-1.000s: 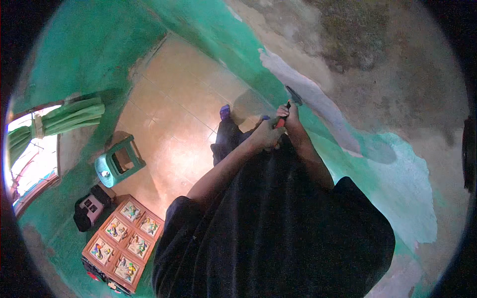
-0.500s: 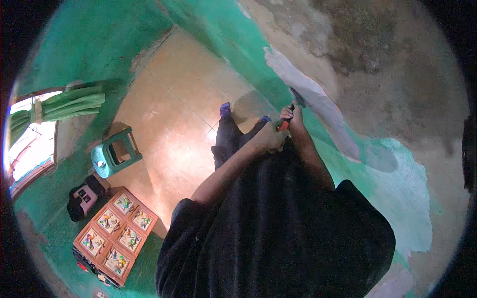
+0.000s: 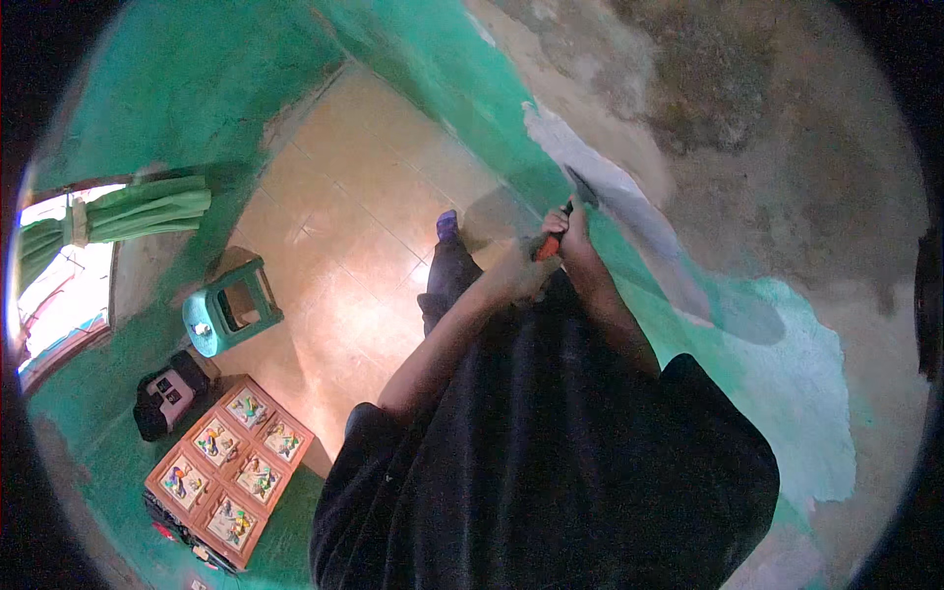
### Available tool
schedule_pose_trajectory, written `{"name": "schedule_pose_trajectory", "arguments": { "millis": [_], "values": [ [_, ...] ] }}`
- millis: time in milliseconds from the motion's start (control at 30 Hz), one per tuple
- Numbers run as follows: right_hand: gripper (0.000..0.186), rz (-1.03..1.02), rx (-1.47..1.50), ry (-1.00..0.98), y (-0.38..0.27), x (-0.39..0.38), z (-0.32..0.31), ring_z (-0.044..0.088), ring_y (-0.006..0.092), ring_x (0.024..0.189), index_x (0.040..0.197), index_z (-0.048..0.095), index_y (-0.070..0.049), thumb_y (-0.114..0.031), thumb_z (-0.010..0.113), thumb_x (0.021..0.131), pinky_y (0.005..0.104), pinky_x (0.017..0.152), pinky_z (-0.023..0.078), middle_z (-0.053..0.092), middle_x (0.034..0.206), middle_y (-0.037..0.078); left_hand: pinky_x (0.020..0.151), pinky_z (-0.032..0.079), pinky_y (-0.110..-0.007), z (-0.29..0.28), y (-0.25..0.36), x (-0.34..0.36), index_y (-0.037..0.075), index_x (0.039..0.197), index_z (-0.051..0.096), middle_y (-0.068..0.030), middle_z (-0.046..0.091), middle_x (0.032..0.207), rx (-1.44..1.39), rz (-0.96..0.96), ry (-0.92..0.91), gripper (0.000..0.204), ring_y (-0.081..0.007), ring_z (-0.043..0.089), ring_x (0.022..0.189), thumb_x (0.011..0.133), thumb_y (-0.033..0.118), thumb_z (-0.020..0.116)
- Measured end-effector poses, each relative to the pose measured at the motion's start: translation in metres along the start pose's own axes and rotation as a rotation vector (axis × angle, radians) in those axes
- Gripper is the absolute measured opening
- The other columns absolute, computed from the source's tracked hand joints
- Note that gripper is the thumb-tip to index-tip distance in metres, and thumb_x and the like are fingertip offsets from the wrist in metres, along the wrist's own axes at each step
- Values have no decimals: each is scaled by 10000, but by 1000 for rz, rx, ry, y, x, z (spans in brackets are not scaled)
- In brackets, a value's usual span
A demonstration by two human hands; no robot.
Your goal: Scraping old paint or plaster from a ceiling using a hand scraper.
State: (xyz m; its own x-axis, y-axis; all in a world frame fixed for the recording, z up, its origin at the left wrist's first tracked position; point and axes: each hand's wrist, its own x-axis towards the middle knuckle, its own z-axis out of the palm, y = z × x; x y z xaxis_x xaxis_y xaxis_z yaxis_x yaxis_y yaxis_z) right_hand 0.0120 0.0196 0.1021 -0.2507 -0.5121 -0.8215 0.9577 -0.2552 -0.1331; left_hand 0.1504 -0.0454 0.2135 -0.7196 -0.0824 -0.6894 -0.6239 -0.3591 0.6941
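Observation:
A scraper (image 3: 547, 247) with a red and black handle is in my hands, its dark blade angled up against the wall on the right. My right hand (image 3: 575, 230) is closed around the front of the handle near the blade. Farther back, my left hand (image 3: 523, 269) is closed at the red rear end, its fingers partly hidden. Beside the blade runs a pale, bared strip (image 3: 639, 202) between the green paint (image 3: 516, 147) and rough grey-brown plaster (image 3: 728, 197).
A teal plastic stool (image 3: 205, 323) stands at the left on the tiled floor (image 3: 364, 177). Near it are a black and pink bag-like object (image 3: 169, 395) and a brown cabinet (image 3: 234, 470) with decorated panels. A green curtain (image 3: 147, 208) hangs at the window. My sock-covered foot (image 3: 447, 226) shows below.
Both hands and the scraper have shifted slightly left and toward me. The blade stays at the wall, and one of my feet is no longer visible behind my arms.

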Motion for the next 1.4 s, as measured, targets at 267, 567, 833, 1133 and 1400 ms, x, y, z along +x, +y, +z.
{"name": "schedule_pose_trajectory", "arguments": {
  "millis": [267,567,833,1133,1400],
  "values": [
    [315,-34,34,59,10,17,35,245,87,337,674,330,-108,-379,420,807,224,322,230,242,458,-26,416,359,-223,-27,21,-3,55,1068,499,-20,506,628,6,77,124,328,-90,455,479,776,203,531],
    [235,-69,-13,101,21,58,56,251,94,337,669,336,-106,-298,390,793,235,326,235,249,463,-20,462,390,-225,-73,42,-1,94,1074,508,-32,530,699,-67,-42,68,346,-96,482,556,753,215,556],
    [449,-73,33,57,38,79,83,288,117,350,642,351,-114,-538,382,786,237,323,244,288,457,-12,397,330,-216,-114,31,12,122,1117,484,0,473,595,-188,-62,-3,361,-81,428,470,773,215,544],
    [419,-111,24,236,51,109,92,273,111,355,651,356,-129,-520,371,801,260,344,261,285,462,-22,381,308,-210,-140,42,11,123,1162,453,6,457,547,-39,0,-17,395,-78,412,440,788,222,529],
    [424,-175,-69,148,69,76,124,249,90,337,620,329,-118,-497,419,787,229,332,224,260,465,-32,367,343,-234,-156,45,-6,53,1174,388,-6,431,542,47,128,-40,433,-99,424,417,785,197,512]
  ]
}}
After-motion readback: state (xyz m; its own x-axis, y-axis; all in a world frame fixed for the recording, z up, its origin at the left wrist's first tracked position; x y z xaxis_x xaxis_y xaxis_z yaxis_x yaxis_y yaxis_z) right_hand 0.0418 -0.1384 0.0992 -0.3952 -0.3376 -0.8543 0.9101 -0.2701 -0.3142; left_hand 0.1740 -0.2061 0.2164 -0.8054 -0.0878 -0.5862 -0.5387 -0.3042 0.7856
